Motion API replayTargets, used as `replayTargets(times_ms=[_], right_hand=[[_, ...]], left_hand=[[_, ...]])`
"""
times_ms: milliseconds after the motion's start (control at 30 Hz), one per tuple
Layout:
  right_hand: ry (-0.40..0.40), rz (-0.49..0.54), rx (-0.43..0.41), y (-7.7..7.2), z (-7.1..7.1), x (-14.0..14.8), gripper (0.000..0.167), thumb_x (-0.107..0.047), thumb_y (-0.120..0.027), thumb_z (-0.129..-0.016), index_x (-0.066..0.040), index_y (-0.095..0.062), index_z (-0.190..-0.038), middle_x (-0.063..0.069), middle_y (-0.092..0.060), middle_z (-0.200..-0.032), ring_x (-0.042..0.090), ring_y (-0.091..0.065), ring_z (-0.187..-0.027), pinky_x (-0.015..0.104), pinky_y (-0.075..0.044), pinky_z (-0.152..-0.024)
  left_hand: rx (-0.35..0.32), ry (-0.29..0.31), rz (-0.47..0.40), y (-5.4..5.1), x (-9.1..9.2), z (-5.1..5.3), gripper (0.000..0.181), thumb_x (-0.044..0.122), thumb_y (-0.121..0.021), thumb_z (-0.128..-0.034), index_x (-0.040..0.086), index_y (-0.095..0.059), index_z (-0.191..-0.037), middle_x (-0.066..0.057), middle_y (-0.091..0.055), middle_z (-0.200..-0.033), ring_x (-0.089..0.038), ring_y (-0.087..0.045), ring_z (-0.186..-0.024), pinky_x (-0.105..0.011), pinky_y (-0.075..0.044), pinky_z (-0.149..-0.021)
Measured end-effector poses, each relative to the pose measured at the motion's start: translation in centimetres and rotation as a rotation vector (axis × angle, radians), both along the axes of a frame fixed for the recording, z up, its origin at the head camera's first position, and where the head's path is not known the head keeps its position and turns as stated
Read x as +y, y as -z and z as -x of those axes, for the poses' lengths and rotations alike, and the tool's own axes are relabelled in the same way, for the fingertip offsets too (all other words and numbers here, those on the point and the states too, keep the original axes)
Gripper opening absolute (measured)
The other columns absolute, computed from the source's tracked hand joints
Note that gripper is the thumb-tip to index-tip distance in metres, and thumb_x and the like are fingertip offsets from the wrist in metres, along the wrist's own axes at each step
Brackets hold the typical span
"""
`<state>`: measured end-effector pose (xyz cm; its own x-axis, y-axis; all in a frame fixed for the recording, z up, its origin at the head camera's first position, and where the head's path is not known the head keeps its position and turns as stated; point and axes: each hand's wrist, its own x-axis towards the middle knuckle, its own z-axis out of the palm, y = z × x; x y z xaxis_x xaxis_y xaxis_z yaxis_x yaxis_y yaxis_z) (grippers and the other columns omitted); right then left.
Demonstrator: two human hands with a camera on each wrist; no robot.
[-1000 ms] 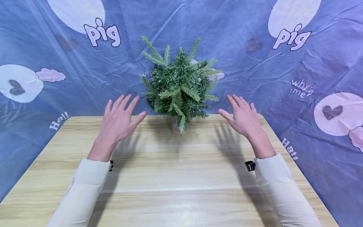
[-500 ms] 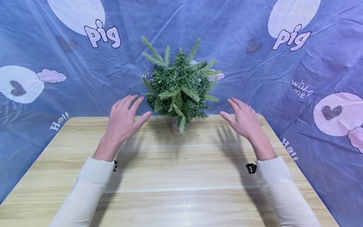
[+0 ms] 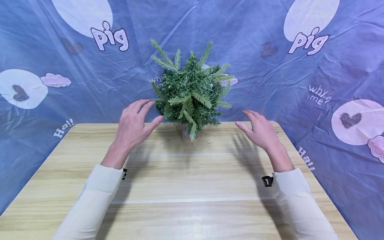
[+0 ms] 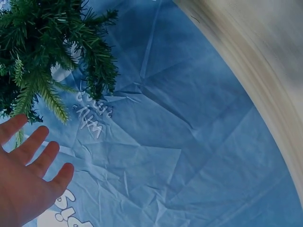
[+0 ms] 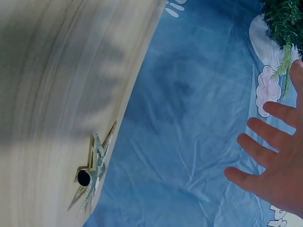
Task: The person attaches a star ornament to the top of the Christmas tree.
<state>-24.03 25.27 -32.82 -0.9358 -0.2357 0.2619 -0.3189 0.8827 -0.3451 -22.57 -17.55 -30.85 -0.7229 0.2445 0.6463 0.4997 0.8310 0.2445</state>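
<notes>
A small artificial Christmas tree [image 3: 192,86] stands upright at the far side of the table, its lighter green sprigs poking out of darker foliage. Beneath the branches shows part of its pale round base [image 3: 190,139]. My left hand [image 3: 132,125] hovers left of the tree, fingers loosely extended and holding nothing. Its fingertips reach the edge of the left branches; whether they touch, I cannot tell. On the other side, my right hand [image 3: 262,130] is held in the air, apart from the branches, fingers relaxed. In the right wrist view, a glittery star ornament [image 5: 98,163] lies near the table's edge.
The wood-grain table [image 3: 192,183] has rounded far corners. A blue printed cloth [image 3: 255,66] hangs behind and around it. A few small dark bits [image 3: 165,141] lie near the tree's base. Each wrist wears a black strap [image 3: 267,181].
My left hand has moved right, closer to the tree, with its fingers drawn closer together. My right hand has lowered slightly and shifted a little right. The tree has stayed in place.
</notes>
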Motion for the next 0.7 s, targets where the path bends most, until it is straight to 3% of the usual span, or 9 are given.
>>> replayTargets(times_ms=[200, 467, 700], right_hand=[[-0.037, 0.031, -0.066, 0.39, -0.06, 0.24, 0.075, -0.055, -0.048, -0.104, 0.001, -0.039, -0.154, 0.026, -0.035, -0.157, 0.049, -0.029, -0.144, 0.065, -0.023, -0.115], [-0.038, 0.058, -0.04, 0.7, 0.12, 0.5, 0.072, -0.052, -0.05, -0.104, 0.0, -0.04, -0.153, 0.028, -0.038, -0.155, 0.049, -0.032, -0.142, 0.065, -0.025, -0.114], [-0.045, 0.079, -0.031, 0.95, 0.31, 0.63, 0.07, -0.049, -0.051, -0.104, 0.002, -0.041, -0.152, 0.028, -0.039, -0.154, 0.049, -0.034, -0.141, 0.064, -0.025, -0.115]], left_hand=[[0.04, 0.027, -0.043, 0.02, 0.32, 0.17, 0.061, 0.046, -0.073, -0.0914, 0.007, -0.062, -0.137, -0.014, -0.059, -0.139, -0.038, -0.051, -0.13, -0.06, -0.041, -0.1], [0.13, 0.06, -0.084, -0.49, 0.65, 0.42, 0.057, 0.042, -0.076, -0.0899, 0.006, -0.065, -0.133, -0.016, -0.063, -0.133, -0.037, -0.054, -0.126, -0.058, -0.044, -0.096], [0.121, 0.071, -0.108, -0.78, 0.97, 0.41, 0.055, 0.041, -0.076, -0.0902, 0.006, -0.065, -0.132, -0.015, -0.063, -0.133, -0.037, -0.053, -0.127, -0.057, -0.043, -0.099]])
